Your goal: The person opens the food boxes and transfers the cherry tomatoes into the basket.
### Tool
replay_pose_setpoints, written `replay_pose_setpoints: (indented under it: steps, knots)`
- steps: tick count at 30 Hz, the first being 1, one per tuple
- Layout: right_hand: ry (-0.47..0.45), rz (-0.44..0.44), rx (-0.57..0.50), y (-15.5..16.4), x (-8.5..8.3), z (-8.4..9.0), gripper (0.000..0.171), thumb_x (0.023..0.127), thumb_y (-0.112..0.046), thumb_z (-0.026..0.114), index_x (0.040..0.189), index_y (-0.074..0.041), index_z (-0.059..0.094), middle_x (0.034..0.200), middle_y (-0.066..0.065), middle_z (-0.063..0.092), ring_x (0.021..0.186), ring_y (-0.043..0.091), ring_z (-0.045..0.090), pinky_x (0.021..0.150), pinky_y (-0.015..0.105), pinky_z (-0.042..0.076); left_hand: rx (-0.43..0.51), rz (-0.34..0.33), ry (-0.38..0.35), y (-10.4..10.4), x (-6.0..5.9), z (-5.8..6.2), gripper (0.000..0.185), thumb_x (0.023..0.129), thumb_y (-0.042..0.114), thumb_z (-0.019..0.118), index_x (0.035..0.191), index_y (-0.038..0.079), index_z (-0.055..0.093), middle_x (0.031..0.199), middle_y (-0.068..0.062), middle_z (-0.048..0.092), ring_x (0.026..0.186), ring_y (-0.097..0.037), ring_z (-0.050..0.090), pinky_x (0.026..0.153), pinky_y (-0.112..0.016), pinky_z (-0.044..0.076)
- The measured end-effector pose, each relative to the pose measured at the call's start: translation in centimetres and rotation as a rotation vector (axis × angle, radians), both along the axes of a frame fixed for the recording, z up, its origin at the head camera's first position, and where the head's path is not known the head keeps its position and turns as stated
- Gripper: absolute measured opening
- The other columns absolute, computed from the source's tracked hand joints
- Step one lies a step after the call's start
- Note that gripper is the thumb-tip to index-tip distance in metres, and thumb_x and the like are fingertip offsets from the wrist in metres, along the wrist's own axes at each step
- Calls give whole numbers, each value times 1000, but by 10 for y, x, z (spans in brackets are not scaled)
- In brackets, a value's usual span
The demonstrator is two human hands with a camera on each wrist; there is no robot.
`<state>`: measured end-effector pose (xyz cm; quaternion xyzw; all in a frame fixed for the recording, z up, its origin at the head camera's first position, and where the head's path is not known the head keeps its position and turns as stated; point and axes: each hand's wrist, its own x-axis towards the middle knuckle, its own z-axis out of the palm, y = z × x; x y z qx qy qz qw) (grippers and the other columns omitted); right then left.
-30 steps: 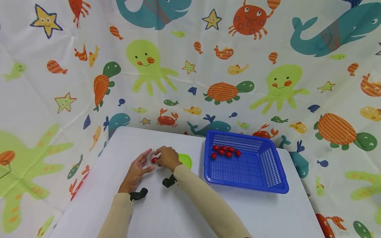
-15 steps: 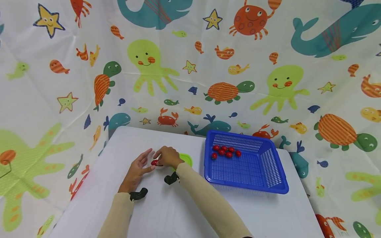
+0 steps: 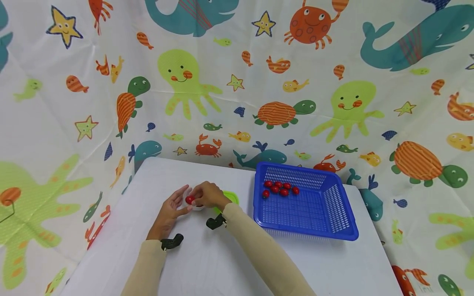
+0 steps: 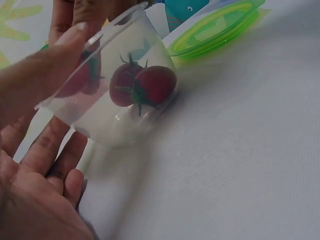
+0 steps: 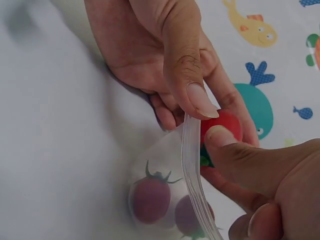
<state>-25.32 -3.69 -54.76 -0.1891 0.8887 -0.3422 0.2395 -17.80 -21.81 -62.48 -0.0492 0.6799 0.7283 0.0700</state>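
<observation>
A clear plastic cup (image 4: 112, 132) is tilted in my left hand (image 3: 166, 213), with the thumb at its rim and fingers along the far side. My right hand (image 3: 210, 195) pinches a red cherry tomato (image 5: 229, 122) at the cup's mouth, close to the left thumb. Through the cup wall, more cherry tomatoes (image 4: 156, 84) with green stems show in the left wrist view. Just beyond the cup lies a round bright green lid (image 4: 217, 30), partly covered by the right hand in the head view.
To the right stands a blue plastic basket (image 3: 296, 216) with several cherry tomatoes (image 3: 284, 192) in its back left corner. Both sit on a white-covered table (image 3: 207, 263). A curtain (image 3: 237, 61) printed with sea animals hangs behind and at the sides.
The right hand has shifted slightly at the cup's mouth, and the tomato at its fingertips has turned and moved a little left. The left hand keeps its place on the cup.
</observation>
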Motion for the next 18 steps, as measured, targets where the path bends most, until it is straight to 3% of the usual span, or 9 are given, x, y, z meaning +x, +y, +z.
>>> replay_pose_setpoints:
  steps: [10, 18]
  knots:
    - [71, -25, -109, 10, 3, 7, 27, 94, -18, 83, 120, -22, 81, 109, -8, 78, 100, 8, 66, 84, 19, 62, -15, 9, -15, 1, -1, 1, 81, 96, 19, 81, 165, 27, 39, 176, 3, 32, 167, -25, 19, 135, -52, 19]
    - [93, -75, -199, 24, 4, 15, 25, 92, -18, 85, 115, -27, 83, 104, -12, 79, 123, 27, 66, 93, 33, 55, -50, 12, -12, 1, 0, 2, 79, 99, 15, 77, 166, 27, 37, 177, 2, 29, 167, -27, 19, 134, -57, 20]
